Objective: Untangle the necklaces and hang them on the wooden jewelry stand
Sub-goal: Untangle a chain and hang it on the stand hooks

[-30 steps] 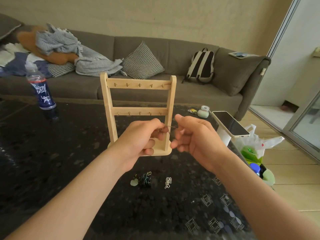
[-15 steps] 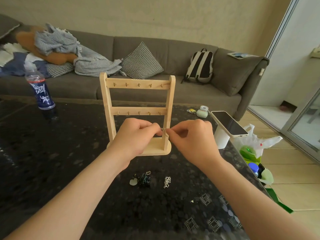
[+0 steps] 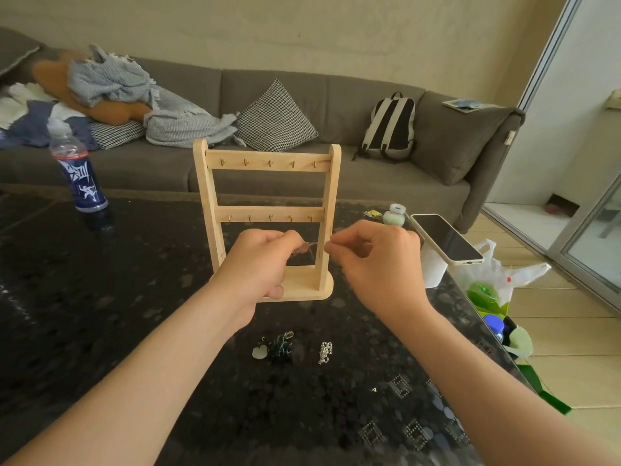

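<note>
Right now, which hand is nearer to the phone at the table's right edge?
Right. The right hand is just left of the phone; the left hand is farther left, in front of the wooden stand.

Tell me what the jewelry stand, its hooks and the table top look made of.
Jewelry stand: pale unfinished-looking wood, matte, with faint grain. Hooks: small brass-coloured metal, probably; they glint slightly. Table top: dark speckled polished stone, or a glossy imitation; it mirrors the bottle.

Grey sofa (image 3: 353, 183) against beige wall (image 3: 302, 31), dark speckled table (image 3: 100, 297) in front, pale tiled floor (image 3: 571, 348) right, glass sliding door (image 3: 601, 227), daylight.
</note>
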